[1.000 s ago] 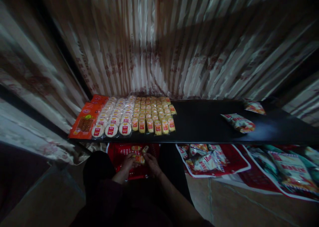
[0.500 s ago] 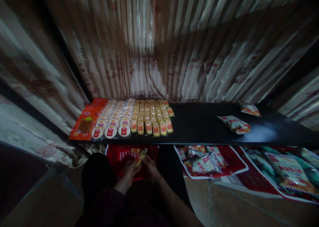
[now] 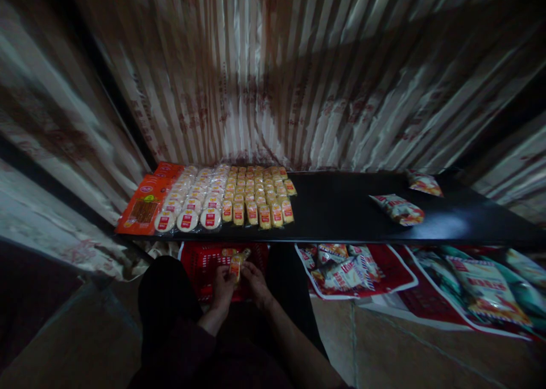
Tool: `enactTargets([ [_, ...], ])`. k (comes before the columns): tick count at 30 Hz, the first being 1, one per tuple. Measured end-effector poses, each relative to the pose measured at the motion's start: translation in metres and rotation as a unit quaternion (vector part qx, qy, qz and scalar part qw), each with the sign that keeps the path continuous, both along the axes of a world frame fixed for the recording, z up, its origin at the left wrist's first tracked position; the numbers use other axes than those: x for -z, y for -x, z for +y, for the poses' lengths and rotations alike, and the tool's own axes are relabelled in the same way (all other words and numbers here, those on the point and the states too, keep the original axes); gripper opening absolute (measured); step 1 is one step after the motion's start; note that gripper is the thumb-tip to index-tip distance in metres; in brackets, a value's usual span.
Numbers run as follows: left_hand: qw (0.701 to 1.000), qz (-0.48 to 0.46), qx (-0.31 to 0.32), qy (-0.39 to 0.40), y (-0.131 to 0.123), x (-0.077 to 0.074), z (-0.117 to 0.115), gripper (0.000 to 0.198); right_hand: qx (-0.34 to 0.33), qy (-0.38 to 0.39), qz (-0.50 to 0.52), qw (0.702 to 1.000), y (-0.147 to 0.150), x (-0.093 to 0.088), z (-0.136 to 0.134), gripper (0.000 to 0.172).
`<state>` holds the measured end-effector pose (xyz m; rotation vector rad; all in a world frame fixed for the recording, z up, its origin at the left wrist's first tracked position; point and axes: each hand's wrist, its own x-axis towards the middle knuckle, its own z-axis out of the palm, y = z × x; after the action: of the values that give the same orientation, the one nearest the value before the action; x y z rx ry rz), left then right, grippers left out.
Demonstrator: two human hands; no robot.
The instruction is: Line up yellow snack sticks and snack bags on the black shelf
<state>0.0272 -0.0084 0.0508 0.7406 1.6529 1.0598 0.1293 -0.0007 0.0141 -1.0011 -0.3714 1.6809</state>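
Person wears dark clothes, top and bottom. Left sleeve [image 3: 184, 343]: very dark maroon or plum, reads close to black in this light, looks plain and loose. Its cuff ends partway down the forearm; stretch from cuff to left hand [image 3: 222, 289] is bare. Right forearm [image 3: 292, 335] is bare over a longer run, almost to the frame's bottom edge; right sleeve too dark to make out. Right hand [image 3: 255, 281] bare, same as left. Trousers [image 3: 167, 298]: black or near-black, both legs, smooth outline over the left knee. Front of the top [image 3: 251, 358] merges into shadow, so seams and fabric can't be read.
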Motion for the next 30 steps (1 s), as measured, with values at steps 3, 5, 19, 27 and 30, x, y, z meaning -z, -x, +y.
enactTargets([
  [3,1.000,0.011,0.024,-0.011,0.002,0.005,0.000,0.023,0.000,0.004,0.000,1.000,0.000,-0.002,0.000,0.045],
  [5,0.999,0.006,0.032,-0.012,0.002,0.007,-0.001,0.025,-0.006,0.014,-0.005,1.000,0.000,-0.004,0.000,0.046],
  [19,0.996,-0.053,0.063,0.034,0.003,0.006,-0.007,0.047,-0.048,0.003,-0.005,0.999,-0.002,-0.005,-0.001,0.040],
  [27,0.986,-0.147,0.010,0.084,0.004,-0.009,-0.007,0.037,-0.037,-0.004,-0.032,0.999,-0.003,-0.014,-0.002,0.043],
  [30,0.980,-0.182,0.007,0.081,0.006,-0.011,-0.009,0.031,-0.028,0.004,-0.042,0.999,-0.004,-0.015,-0.001,0.045],
])
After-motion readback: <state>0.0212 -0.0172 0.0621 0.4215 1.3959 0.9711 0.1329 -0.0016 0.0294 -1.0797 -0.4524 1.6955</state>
